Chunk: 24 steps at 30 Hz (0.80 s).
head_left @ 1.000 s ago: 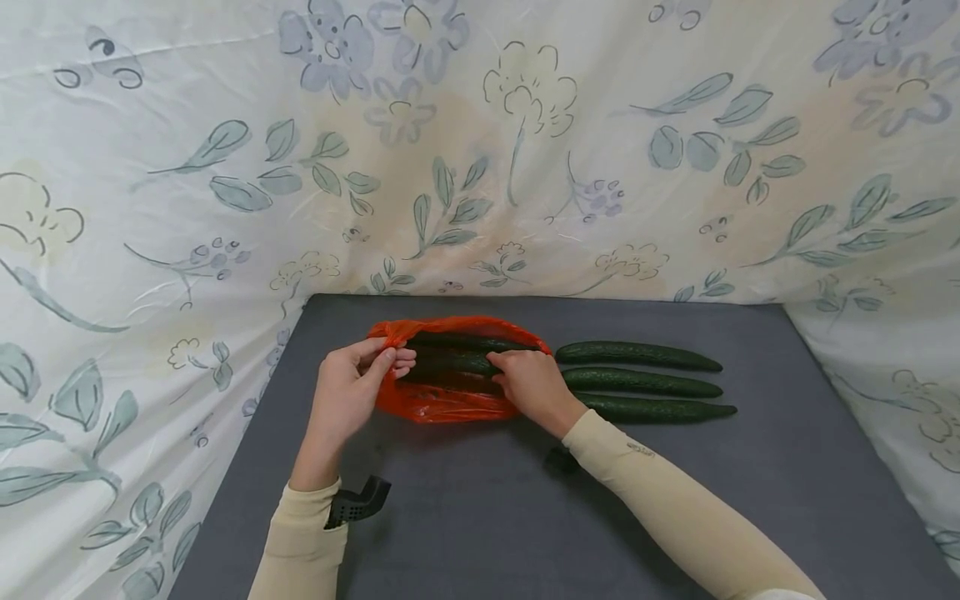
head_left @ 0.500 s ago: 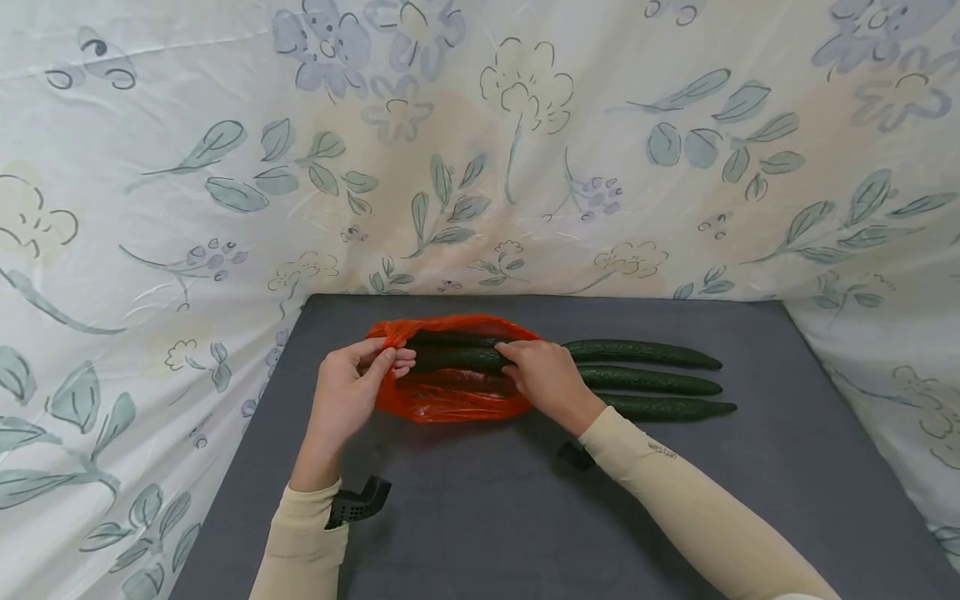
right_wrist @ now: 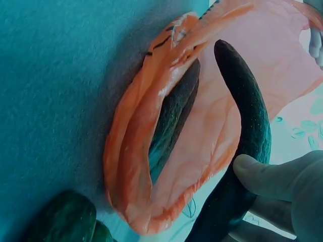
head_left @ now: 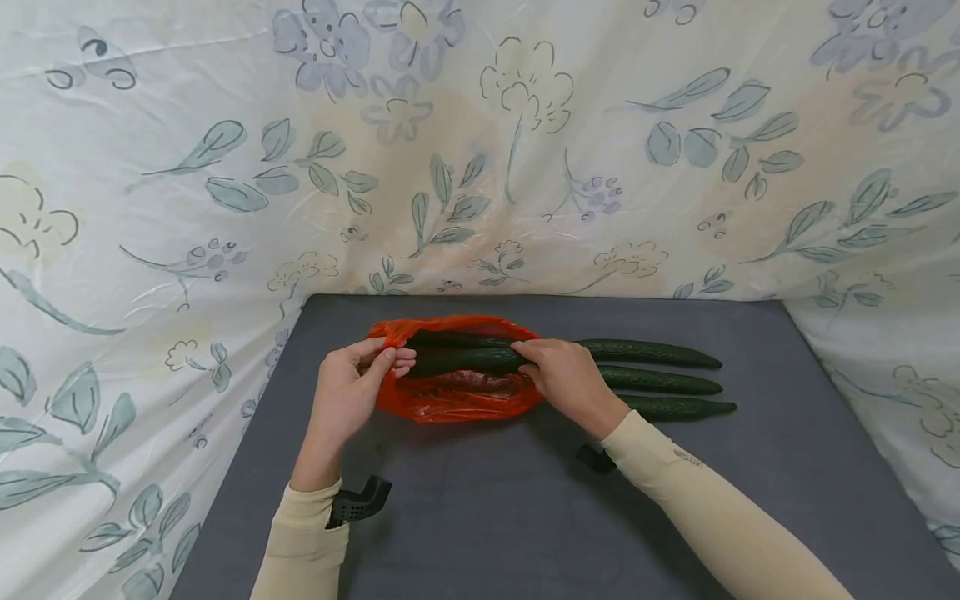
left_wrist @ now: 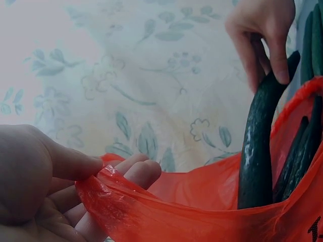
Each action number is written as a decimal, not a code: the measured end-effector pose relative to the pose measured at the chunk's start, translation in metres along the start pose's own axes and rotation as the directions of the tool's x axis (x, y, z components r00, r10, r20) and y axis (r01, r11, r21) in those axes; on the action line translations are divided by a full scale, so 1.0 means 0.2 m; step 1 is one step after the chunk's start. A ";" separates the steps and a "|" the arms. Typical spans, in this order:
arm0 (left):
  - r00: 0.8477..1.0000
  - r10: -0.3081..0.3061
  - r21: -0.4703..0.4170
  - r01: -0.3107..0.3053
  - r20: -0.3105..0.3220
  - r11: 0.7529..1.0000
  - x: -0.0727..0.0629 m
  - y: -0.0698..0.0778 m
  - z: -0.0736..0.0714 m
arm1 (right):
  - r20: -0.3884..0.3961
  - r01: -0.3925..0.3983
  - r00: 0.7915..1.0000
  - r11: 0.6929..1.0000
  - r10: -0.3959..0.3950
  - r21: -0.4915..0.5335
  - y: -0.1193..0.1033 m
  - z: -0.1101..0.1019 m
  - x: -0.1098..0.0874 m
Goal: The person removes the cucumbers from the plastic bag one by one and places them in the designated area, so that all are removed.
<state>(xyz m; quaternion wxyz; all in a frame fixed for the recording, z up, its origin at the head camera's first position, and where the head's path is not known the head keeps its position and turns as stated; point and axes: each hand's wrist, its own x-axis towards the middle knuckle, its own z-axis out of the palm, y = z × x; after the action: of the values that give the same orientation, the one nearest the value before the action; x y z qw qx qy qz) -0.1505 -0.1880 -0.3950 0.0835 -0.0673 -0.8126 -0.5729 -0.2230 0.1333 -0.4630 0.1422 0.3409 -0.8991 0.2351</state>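
My left hand (head_left: pixel 348 387) pinches the rim of a red plastic bag (head_left: pixel 431 407) at its left end, holding the mouth up. In the left wrist view the thin film (left_wrist: pixel 116 194) runs between thumb and fingers. A long dark green cucumber (head_left: pixel 468 360) is gripped near its right end by my right hand (head_left: pixel 566 379). The right wrist view has the thumb lying across this cucumber (right_wrist: pixel 255 118), which slants over the bag's opening. More cucumbers (right_wrist: pixel 174 118) lie inside the bag, partly covered by its folds.
Three cucumbers (head_left: pixel 663 382) lie side by side on the dark grey table (head_left: pixel 465 517), right of the bag, their left ends hidden behind my right hand. A floral cloth (head_left: pixel 525 183) hangs behind the table and along its sides.
My right hand has shifted steadily rightward along with the gripped cucumber, uncovering more of the bag's mouth. The left hand keeps its place on the rim.
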 end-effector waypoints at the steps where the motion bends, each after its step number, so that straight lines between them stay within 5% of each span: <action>1: 1.000 0.001 -0.001 -0.001 0.000 1.000 0.00 0.00 0.00 | -0.004 0.001 1.000 1.000 -0.001 0.002 0.00 -0.01 -0.01; 24: 0.999 -0.031 -0.019 0.030 -0.008 0.999 0.00 -0.01 -0.01 | -0.066 0.005 0.998 1.000 -0.005 -0.014 0.18 -0.17 -0.17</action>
<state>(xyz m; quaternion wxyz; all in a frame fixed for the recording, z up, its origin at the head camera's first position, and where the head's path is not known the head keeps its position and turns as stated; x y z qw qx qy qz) -0.1500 -0.1906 -0.3955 0.0776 -0.0532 -0.8076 -0.5821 -0.2186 0.1938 -0.4596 0.1749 0.3341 -0.8946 0.2395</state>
